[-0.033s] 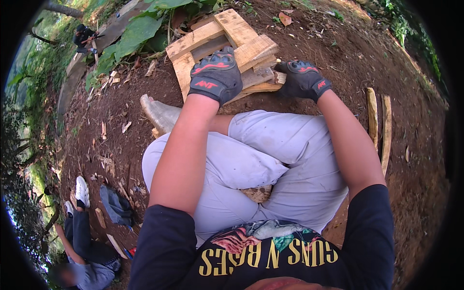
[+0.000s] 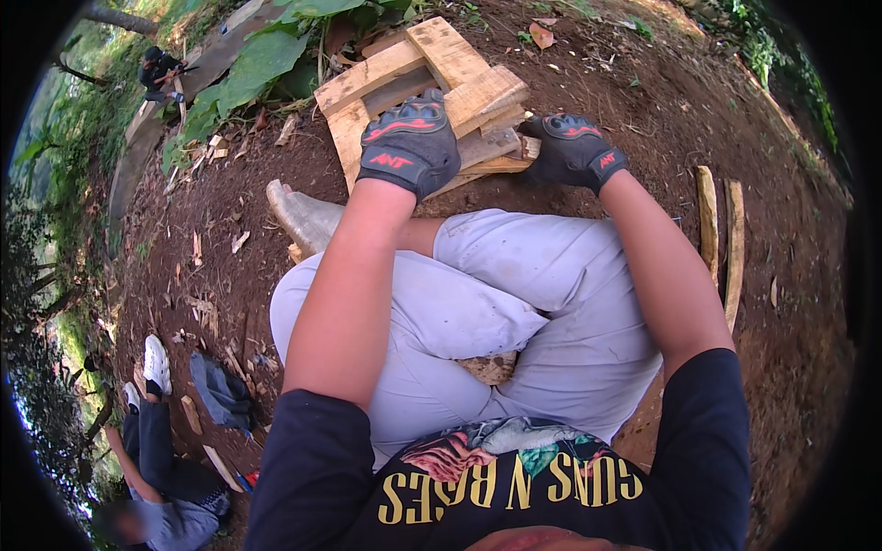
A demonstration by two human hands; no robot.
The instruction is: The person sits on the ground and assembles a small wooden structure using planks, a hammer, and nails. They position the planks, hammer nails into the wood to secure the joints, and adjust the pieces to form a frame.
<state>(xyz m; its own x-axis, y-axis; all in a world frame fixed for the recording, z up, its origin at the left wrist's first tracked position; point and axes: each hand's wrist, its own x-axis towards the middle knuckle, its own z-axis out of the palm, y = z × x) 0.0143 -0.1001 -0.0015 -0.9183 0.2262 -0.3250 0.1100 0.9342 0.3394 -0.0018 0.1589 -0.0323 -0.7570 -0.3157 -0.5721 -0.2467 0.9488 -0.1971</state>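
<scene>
Short pale planks are stacked crosswise into a square wooden frame on the soil beyond my crossed legs. Over its near side is my left hand, in a black glove with red trim, its fingers curled down on the wood. My right hand, gloved the same way, sits closed at the frame's right side, beside the plank ends. Its fingertips are hidden, so what it grips cannot be made out. A darker plank shows between the two hands.
Two long wooden strips lie on the soil at right. Large green leaves hang beyond the frame to the left. One person sits far left; another sits near left, by a dark cloth. Wood chips litter the ground.
My right hand has shifted very slightly to the left. The left hand and the frame look the same.
</scene>
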